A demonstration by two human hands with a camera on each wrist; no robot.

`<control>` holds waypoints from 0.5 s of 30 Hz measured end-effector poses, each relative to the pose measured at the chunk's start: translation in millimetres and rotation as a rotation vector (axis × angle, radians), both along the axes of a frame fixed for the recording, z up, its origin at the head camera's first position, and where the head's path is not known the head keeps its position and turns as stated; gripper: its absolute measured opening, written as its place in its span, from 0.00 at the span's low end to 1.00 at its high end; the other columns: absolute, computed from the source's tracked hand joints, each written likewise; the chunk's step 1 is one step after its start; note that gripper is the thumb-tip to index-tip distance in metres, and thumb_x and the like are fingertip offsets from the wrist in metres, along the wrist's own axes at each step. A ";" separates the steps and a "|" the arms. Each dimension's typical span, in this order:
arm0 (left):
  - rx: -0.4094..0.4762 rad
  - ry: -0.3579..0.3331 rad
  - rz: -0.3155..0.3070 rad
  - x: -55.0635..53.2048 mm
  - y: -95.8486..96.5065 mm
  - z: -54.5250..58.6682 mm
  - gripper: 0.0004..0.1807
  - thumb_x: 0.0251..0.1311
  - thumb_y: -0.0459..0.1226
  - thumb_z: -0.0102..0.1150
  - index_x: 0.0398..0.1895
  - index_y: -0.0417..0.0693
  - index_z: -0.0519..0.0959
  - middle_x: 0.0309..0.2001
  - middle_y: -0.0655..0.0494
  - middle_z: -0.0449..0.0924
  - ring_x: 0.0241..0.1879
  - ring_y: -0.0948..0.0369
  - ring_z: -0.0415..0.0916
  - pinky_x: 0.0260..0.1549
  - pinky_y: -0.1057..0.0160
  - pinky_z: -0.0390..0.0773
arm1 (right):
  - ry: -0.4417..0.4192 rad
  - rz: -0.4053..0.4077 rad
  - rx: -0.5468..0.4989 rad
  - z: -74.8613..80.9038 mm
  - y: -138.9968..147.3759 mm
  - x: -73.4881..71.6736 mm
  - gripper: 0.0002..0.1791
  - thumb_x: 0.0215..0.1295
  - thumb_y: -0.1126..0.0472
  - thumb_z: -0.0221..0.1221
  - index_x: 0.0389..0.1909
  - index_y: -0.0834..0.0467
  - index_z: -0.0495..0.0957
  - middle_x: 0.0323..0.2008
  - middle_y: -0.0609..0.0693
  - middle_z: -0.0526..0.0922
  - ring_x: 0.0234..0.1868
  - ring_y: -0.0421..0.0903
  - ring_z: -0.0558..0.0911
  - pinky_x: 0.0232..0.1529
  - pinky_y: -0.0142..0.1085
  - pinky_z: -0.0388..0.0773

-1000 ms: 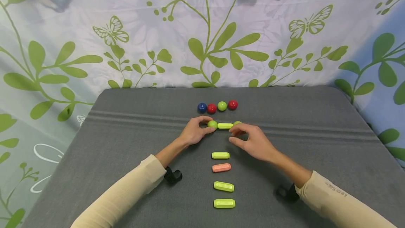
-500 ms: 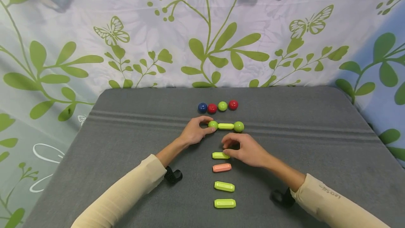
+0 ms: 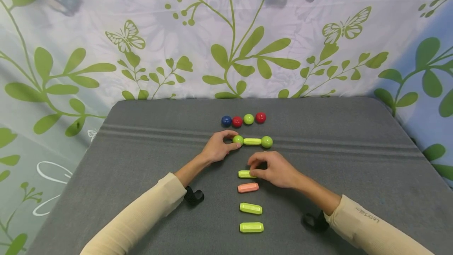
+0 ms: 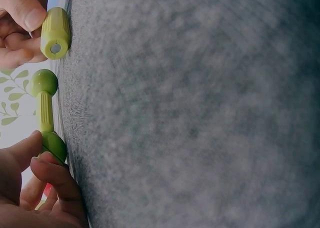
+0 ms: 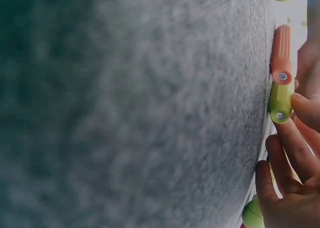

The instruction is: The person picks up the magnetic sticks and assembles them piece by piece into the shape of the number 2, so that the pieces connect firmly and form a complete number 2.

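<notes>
On the grey table, my left hand (image 3: 216, 148) pinches a green ball (image 3: 238, 140) between thumb and finger. A yellow-green rod (image 3: 252, 141) runs from that ball to a second green ball (image 3: 267, 141), forming a dumbbell shape. Nearer to me, the thumb and fingers of my right hand (image 3: 276, 169) pinch the right end of another yellow-green rod (image 5: 280, 100), which has a silver disc in its end. This rod lies close over the cloth. Just in front of it is an orange rod (image 3: 248, 187).
Behind the dumbbell stand a blue ball (image 3: 226, 121), a red ball (image 3: 237, 121), a lime ball (image 3: 249, 119) and another red ball (image 3: 260, 117). Two more yellow-green rods (image 3: 251, 208) (image 3: 251, 227) lie towards me. A leaf-printed curtain (image 3: 170, 30) hangs behind the table.
My right hand has come away from the right-hand green ball, moved towards me and taken hold of the nearest yellow-green rod, shifting it slightly right. My left hand stays on its ball.
</notes>
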State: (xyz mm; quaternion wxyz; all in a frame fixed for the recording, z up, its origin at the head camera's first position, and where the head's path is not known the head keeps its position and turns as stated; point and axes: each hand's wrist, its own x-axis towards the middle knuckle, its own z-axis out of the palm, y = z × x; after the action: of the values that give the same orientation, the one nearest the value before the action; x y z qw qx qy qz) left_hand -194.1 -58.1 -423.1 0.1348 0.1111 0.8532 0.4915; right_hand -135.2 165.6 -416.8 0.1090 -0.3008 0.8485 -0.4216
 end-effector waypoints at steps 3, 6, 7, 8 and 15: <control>-0.004 -0.002 -0.001 0.1 0.2 -1.1 0.20 0.64 0.38 0.65 0.58 0.45 0.78 0.51 0.50 0.79 0.31 0.61 0.75 0.31 0.65 0.76 | 0.006 -0.027 0.003 -0.4 5.2 1.4 0.09 0.63 0.61 0.67 0.43 0.58 0.83 0.35 0.40 0.84 0.39 0.39 0.81 0.40 0.39 0.76; -0.003 -0.003 -0.005 0.0 0.4 -1.3 0.20 0.65 0.37 0.65 0.59 0.45 0.78 0.52 0.49 0.79 0.32 0.61 0.75 0.31 0.65 0.77 | 0.012 -0.062 0.013 -0.2 13.4 3.1 0.08 0.63 0.62 0.67 0.42 0.56 0.83 0.35 0.39 0.84 0.38 0.38 0.81 0.41 0.39 0.76; -0.004 -0.003 -0.007 0.1 0.5 -1.3 0.20 0.65 0.37 0.64 0.59 0.45 0.78 0.52 0.49 0.79 0.32 0.61 0.75 0.32 0.65 0.77 | 0.011 -0.072 0.014 -0.4 16.6 3.6 0.08 0.63 0.62 0.67 0.42 0.56 0.83 0.34 0.39 0.84 0.38 0.38 0.81 0.41 0.39 0.76; -0.004 -0.003 -0.010 0.2 0.4 -1.1 0.20 0.65 0.37 0.64 0.59 0.45 0.78 0.52 0.49 0.79 0.32 0.60 0.76 0.32 0.64 0.77 | 0.013 -0.084 0.017 -0.6 19.7 4.3 0.07 0.63 0.62 0.67 0.41 0.55 0.84 0.34 0.38 0.83 0.38 0.38 0.81 0.40 0.39 0.76; 0.001 -0.003 -0.013 0.0 -0.5 0.1 0.21 0.65 0.37 0.65 0.60 0.45 0.77 0.53 0.49 0.79 0.33 0.60 0.76 0.33 0.64 0.77 | 0.034 -0.109 0.033 -2.7 33.6 6.2 0.06 0.61 0.63 0.68 0.39 0.53 0.84 0.32 0.37 0.82 0.36 0.38 0.80 0.38 0.38 0.75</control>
State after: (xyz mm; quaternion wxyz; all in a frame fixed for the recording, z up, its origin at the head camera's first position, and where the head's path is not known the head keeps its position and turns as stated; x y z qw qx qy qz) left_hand -194.1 -58.6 -423.0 0.1392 0.1161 0.8519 0.4913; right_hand -128.9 199.3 -419.6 0.0762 -0.2593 0.8722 -0.4077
